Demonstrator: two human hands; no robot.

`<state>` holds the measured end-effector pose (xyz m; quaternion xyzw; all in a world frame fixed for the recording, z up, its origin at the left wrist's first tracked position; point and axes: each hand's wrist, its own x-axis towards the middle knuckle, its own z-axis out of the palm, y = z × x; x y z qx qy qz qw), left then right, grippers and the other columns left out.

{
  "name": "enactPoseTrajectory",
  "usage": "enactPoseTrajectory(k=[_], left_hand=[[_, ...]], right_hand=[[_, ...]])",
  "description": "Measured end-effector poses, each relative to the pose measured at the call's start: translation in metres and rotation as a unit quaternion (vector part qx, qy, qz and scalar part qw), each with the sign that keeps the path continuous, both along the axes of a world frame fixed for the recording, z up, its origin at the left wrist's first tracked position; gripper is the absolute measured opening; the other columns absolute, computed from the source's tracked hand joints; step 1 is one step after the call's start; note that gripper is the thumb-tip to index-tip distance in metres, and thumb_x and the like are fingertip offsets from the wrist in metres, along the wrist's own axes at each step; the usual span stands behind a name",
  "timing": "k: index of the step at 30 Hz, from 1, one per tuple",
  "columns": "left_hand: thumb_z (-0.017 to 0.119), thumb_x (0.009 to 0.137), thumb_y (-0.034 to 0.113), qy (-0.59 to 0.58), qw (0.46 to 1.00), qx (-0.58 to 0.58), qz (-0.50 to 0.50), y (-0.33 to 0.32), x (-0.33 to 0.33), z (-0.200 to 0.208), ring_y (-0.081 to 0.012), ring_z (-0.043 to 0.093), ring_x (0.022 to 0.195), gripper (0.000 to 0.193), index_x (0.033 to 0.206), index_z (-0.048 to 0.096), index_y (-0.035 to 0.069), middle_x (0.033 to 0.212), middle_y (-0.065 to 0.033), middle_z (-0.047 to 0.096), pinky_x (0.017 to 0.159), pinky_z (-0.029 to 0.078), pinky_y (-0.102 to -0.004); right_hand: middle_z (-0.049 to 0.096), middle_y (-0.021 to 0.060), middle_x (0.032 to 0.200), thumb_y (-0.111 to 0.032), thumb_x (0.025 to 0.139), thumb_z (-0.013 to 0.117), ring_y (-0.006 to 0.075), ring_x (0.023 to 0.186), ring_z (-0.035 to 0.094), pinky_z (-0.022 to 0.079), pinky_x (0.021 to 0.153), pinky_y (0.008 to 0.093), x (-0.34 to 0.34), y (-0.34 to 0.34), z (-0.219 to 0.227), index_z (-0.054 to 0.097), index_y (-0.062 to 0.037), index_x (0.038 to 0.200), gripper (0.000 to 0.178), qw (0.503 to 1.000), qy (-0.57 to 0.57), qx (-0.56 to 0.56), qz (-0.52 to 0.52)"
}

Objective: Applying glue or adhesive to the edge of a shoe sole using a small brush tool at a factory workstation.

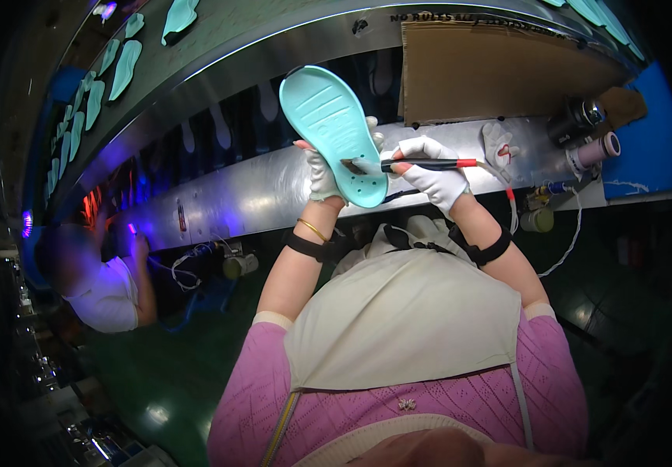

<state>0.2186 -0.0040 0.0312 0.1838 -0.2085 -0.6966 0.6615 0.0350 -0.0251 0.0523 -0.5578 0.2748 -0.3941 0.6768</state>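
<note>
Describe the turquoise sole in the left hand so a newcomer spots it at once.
Find the long metal bench crossing the middle of the picture. Above it, a gloved left hand holds up a turquoise sole, slanting toward the upper left. Unlike the similar loose pieces at upper left, it is in a hand, with a brush over its lower half.

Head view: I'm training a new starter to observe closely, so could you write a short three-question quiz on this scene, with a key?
1. Multiple choice: what does the right hand hold?
A) scissors
B) a black-and-red-handled brush
C) a screwdriver
2. True or false: the turquoise shoe sole lies flat on the metal bench.
3. Fill in the blank: a loose white ____ lies on the metal bench near the lower edge of the cardboard sheet.

Key: 1. B. 2. False; the left hand holds it up. 3. Glove.
</note>
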Motion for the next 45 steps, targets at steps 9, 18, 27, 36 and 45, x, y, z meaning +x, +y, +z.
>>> enactPoseTrajectory(k=[9,18,27,36,45], left_hand=[[0.045,0.062,0.08,-0.232,0.962,-0.004,-0.148,-0.006,0.029,0.011,-0.0246,0.059,0.103,0.104,0.129,0.043,0.002,0.12,-0.0161,0.055,0.087,0.05,-0.0365],[0.047,0.077,0.07,-0.342,0.909,0.129,-0.199,-0.017,0.035,0.008,-0.0157,0.061,0.087,0.076,0.118,0.054,0.006,0.102,-0.0097,0.062,0.075,0.052,-0.0312],[0.049,0.077,0.069,-0.353,0.898,0.155,-0.211,-0.02,0.03,0.002,-0.0182,0.063,0.087,0.074,0.118,0.054,0.007,0.1,-0.0123,0.063,0.072,0.053,-0.0308],[0.05,0.084,0.058,-0.344,0.9,0.163,-0.212,-0.016,0.033,0.014,-0.016,0.062,0.088,0.063,0.123,0.049,0.008,0.104,-0.0076,0.061,0.073,0.053,-0.0299],[0.053,0.085,0.052,-0.539,0.819,-0.086,0.179,-0.006,0.048,0.019,-0.0243,0.056,0.107,0.062,0.125,0.047,0.004,0.121,-0.014,0.054,0.086,0.048,-0.0364]], right_hand=[[0.066,0.0077,0.094,-0.003,0.073,0.072,0.0162,0.088,0.061,0.048,0.082,0.0299,-0.014,-0.008,0.008,0.064,-0.0028,0.085,0.014,0.97,0.12,-0.066,0.202],[0.063,0.0073,0.091,0.004,0.073,0.066,0.0177,0.085,0.06,0.048,0.079,0.0292,-0.002,0.0,0.008,0.06,-0.0025,0.08,0.012,0.961,0.11,-0.189,0.17],[0.061,0.0071,0.093,0.009,0.072,0.062,0.0153,0.085,0.058,0.047,0.08,0.0274,-0.006,-0.008,0.008,0.057,-0.0017,0.079,0.014,0.974,0.099,-0.144,0.146],[0.06,0.0043,0.087,0.006,0.072,0.063,0.0145,0.083,0.058,0.047,0.075,0.0266,-0.013,-0.018,0.005,0.058,-0.0035,0.081,0.013,0.979,0.087,-0.152,0.103],[0.061,0.0103,0.103,0.008,0.077,0.061,0.0169,0.093,0.058,0.046,0.084,0.0309,-0.031,-0.023,0.033,0.057,-0.0034,0.086,0.015,0.994,0.023,-0.097,0.05]])
